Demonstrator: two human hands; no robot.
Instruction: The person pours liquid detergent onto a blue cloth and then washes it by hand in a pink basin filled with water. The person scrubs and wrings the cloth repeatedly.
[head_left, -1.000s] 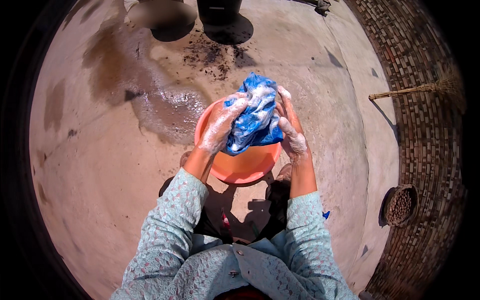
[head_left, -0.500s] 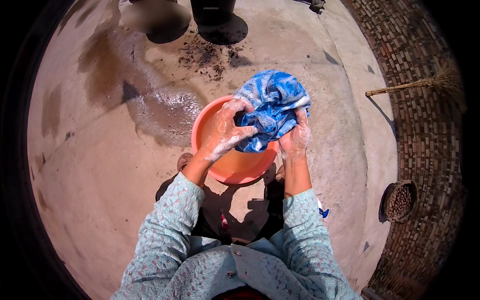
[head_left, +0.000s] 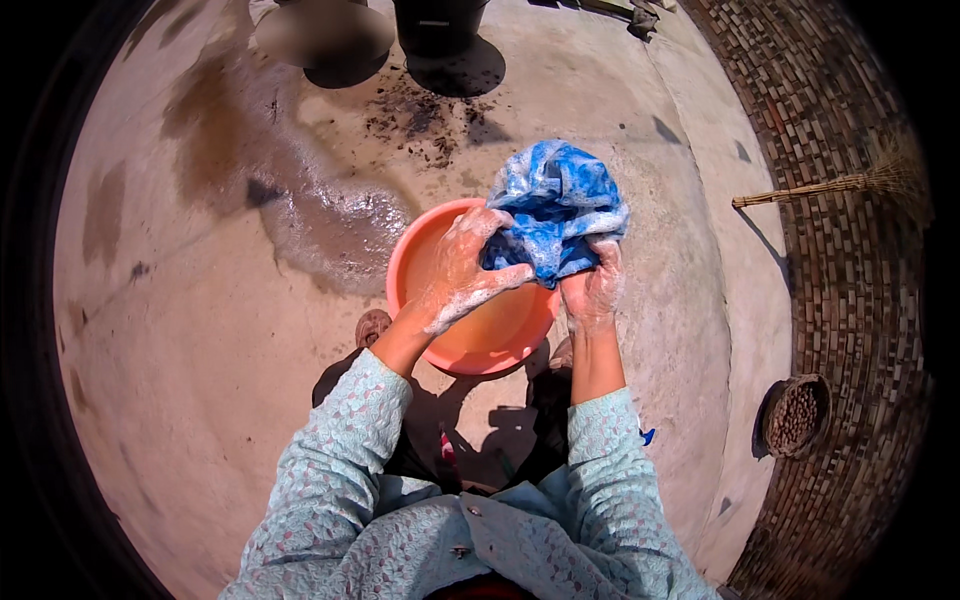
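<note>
Left grip (head_left: 462,275): I am pressing my soapy left hand, fingers spread and curled, against the near-left side of the cloth (head_left: 556,210), thumb reaching under its lower fold.
Right grip (head_left: 594,285): I am cupping the cloth from below on its right side, fingers closed into the wet folds.
Cloth, place: I am holding the blue and white bundle lifted above the far right rim of the basin (head_left: 470,340), part of it hanging out past the rim, over the floor (head_left: 200,380).
Cloth, axis: bunched as it is, the lump is running longest from the lower left, by my left thumb, up and right toward its far bulge; I cannot tell which end is which in the folds.
Doing it well: I judge I should be squeezing evenly from both sides and keeping the bundle over the basin, so the suds are dripping inside and not onto the floor.
Risk: lather is making both hands slick, so a loose fold could be slipping out on the right.
Around: a wet foamy patch (head_left: 330,225) is lying left of the basin; a broom (head_left: 830,185) and a small basket (head_left: 795,415) are sitting well apart by the brick edge.
</note>
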